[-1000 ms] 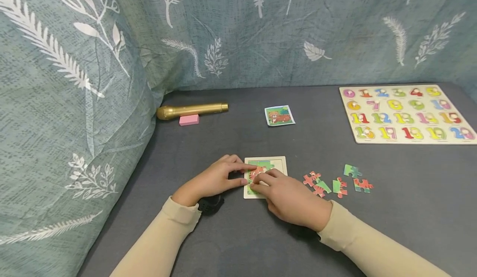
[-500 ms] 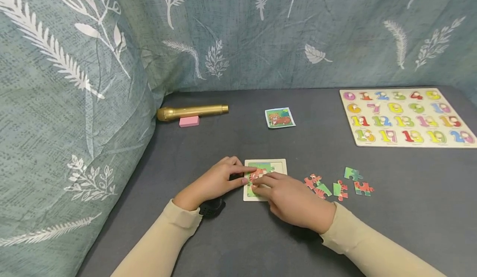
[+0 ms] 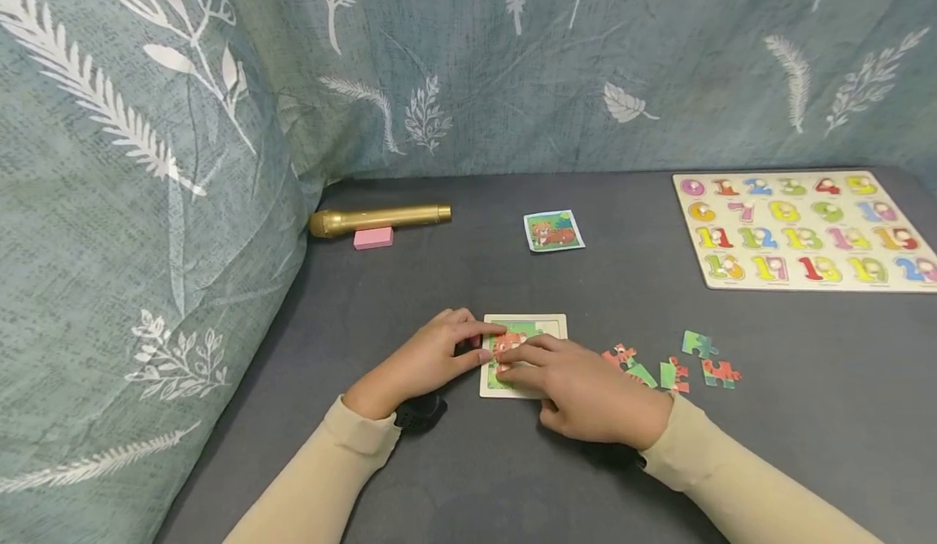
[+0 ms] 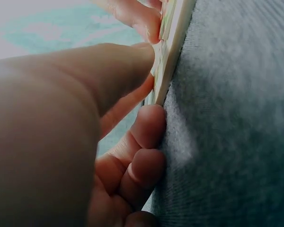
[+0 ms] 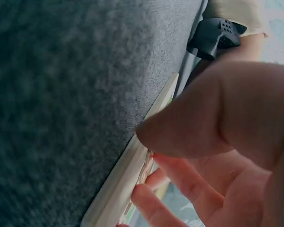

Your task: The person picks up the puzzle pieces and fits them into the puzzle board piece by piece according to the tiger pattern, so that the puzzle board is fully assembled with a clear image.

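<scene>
A small wooden jigsaw tray (image 3: 554, 326) lies flat on the dark table in the head view, partly filled with red and green tiger pieces. My left hand (image 3: 432, 354) rests at its left side. The index finger reaches onto the picture, and the thumb touches the tray near its edge. In the left wrist view, the other fingertips (image 4: 149, 125) are on the cloth by the tray's edge. My right hand (image 3: 589, 385) covers the tray's lower right, its fingertips pressing on the pieces. Its thumb (image 5: 175, 132) stands apart from those fingers. Part of the picture is hidden.
Several loose jigsaw pieces (image 3: 721, 373) lie right of the tray. Behind it is a tiger picture card (image 3: 554, 232). A gold microphone (image 3: 381, 219) and pink block (image 3: 373, 238) lie back left, a number board (image 3: 801, 231) back right. Patterned curtain (image 3: 468, 64) bounds the table.
My right hand's thumb has moved away from the fingertips, and the hand has shifted slightly right, partly covering the nearest loose pieces. The left hand keeps its place on the tray.
</scene>
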`<state>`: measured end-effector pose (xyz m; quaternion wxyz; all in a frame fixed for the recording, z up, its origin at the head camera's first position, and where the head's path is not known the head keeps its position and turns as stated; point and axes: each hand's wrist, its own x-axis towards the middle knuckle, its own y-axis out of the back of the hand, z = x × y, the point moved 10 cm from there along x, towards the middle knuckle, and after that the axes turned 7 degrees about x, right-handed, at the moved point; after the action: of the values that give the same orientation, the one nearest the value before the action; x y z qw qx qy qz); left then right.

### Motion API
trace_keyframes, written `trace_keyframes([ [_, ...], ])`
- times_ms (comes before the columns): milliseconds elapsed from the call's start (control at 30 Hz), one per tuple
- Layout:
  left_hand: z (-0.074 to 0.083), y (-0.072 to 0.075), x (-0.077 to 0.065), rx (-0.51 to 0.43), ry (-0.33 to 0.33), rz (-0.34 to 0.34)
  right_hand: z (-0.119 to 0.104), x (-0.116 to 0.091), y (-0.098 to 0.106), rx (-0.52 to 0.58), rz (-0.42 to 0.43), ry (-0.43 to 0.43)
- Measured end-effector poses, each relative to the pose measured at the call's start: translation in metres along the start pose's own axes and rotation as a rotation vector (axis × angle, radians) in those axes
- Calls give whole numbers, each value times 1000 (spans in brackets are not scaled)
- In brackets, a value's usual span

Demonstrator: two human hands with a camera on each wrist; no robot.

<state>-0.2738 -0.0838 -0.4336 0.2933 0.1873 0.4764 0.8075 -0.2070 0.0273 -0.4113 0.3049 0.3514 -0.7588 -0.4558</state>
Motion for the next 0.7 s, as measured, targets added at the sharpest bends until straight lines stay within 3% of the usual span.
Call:
trace_keyframes([
  [333,6,6,6,19,-2,24,-2,1,14,-24,102,8],
  [467,5,5,5,7,12,30,-5,0,11,-103,77,34],
  [700,3,5,1,13,17,38,-9,-1,4,-201,28,6],
])
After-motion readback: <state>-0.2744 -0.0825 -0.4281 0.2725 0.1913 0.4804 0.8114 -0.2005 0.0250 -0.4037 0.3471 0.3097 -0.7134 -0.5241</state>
